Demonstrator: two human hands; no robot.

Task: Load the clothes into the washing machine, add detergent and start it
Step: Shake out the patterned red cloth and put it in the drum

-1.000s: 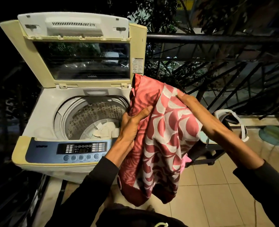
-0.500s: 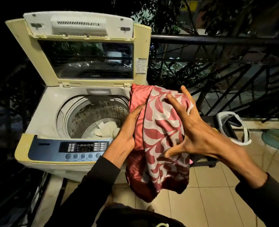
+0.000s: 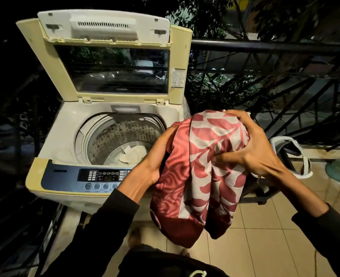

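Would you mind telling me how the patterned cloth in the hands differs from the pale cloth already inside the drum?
The patterned cloth is red and pink with a white leaf print; the pale cloth is plain cream. The patterned cloth is bunched and held up outside the machine by the left hand and right hand, its end hanging down; the pale cloth lies loose at the bottom of the drum. Both are laundry.

washing machine point(image 3: 69, 136) left, basket point(image 3: 291, 156) right

Both arms reach forward, left hand point(image 3: 157, 156) and right hand point(image 3: 253, 148) clenched, fingers point(image 3: 228, 156) curled.
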